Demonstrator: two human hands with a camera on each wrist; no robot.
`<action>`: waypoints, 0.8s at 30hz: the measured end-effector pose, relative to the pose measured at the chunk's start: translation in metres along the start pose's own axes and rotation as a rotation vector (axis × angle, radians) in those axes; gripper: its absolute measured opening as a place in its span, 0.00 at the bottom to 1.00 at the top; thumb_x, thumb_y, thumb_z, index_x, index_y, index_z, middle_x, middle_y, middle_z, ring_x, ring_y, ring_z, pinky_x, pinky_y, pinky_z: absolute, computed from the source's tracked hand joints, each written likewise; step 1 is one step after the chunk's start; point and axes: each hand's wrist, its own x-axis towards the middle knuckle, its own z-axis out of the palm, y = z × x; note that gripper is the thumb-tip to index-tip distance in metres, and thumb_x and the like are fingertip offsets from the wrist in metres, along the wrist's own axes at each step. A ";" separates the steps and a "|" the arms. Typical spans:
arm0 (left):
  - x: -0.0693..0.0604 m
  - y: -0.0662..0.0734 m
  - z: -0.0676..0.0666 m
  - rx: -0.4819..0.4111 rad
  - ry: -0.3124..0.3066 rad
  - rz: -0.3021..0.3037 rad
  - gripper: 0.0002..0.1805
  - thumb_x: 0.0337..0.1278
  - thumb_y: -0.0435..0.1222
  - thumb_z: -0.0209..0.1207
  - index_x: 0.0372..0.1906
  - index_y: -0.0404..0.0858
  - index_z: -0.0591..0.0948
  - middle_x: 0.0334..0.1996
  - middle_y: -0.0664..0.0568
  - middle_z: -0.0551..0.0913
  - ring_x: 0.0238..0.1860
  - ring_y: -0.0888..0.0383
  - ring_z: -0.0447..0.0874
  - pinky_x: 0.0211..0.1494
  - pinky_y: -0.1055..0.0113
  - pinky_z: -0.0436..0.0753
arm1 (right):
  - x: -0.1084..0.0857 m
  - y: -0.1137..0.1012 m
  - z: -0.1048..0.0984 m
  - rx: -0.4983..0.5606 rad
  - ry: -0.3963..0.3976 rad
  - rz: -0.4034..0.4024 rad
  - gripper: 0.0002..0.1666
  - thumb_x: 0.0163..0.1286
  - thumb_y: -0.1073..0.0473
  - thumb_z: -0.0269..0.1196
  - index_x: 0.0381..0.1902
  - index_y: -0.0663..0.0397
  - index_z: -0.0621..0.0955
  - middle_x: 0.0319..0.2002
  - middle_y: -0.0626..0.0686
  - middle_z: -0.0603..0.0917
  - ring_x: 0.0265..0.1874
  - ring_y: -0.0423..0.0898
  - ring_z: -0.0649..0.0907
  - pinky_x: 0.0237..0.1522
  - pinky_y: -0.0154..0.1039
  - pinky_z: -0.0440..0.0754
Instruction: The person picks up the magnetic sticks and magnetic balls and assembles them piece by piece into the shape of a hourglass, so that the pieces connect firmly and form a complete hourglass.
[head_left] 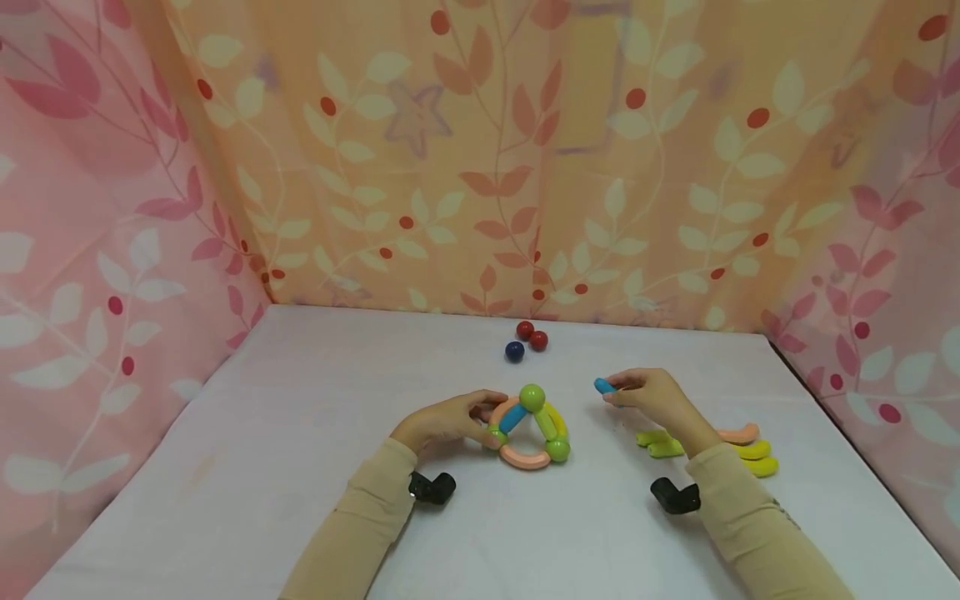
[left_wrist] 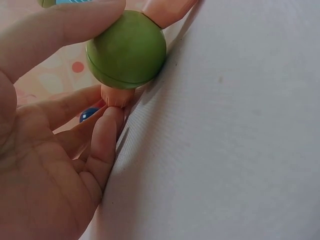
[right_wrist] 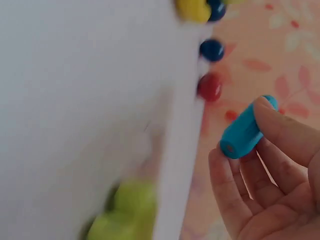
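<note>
A structure of green balls, such as the top ball (head_left: 532, 397), and curved and straight rods stands on the table, with a pink curved rod (head_left: 525, 458) along its front. At its left side the left hand (head_left: 450, 419) grips it, thumb on a green ball (left_wrist: 126, 50) and fingers by a pink rod end (left_wrist: 117, 96). To the right of the structure, the right hand (head_left: 651, 400) pinches a short blue rod (right_wrist: 245, 131) between thumb and fingers, raised off the table.
Two red balls (head_left: 538, 340) and a dark blue ball (head_left: 514, 352) lie behind the structure. Green short pieces (head_left: 662, 444), yellow curved rods (head_left: 762, 467) and a pink curved rod (head_left: 741, 434) lie around the right forearm. Patterned curtains (head_left: 480, 167) enclose the white table (head_left: 225, 467).
</note>
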 end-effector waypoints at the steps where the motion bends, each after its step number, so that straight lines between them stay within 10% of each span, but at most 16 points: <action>1: 0.000 0.000 0.000 -0.002 0.000 -0.001 0.43 0.46 0.35 0.75 0.70 0.49 0.70 0.60 0.51 0.78 0.59 0.52 0.71 0.73 0.45 0.64 | 0.000 -0.007 0.003 0.025 0.003 -0.013 0.28 0.65 0.47 0.69 0.57 0.57 0.81 0.53 0.58 0.85 0.50 0.51 0.81 0.56 0.50 0.78; 13: 0.003 0.001 0.001 -0.005 -0.011 0.009 0.42 0.47 0.36 0.74 0.70 0.49 0.70 0.60 0.52 0.78 0.60 0.52 0.71 0.73 0.44 0.63 | -0.012 -0.076 0.036 0.257 0.027 -0.194 0.26 0.67 0.49 0.68 0.58 0.58 0.81 0.50 0.57 0.87 0.48 0.47 0.86 0.62 0.55 0.78; 24: 0.000 0.003 -0.001 0.043 -0.025 0.046 0.42 0.50 0.36 0.73 0.71 0.48 0.69 0.59 0.51 0.78 0.58 0.54 0.72 0.72 0.45 0.64 | -0.009 -0.092 0.055 0.265 0.029 -0.203 0.23 0.65 0.50 0.70 0.55 0.55 0.83 0.48 0.56 0.88 0.52 0.51 0.85 0.65 0.61 0.74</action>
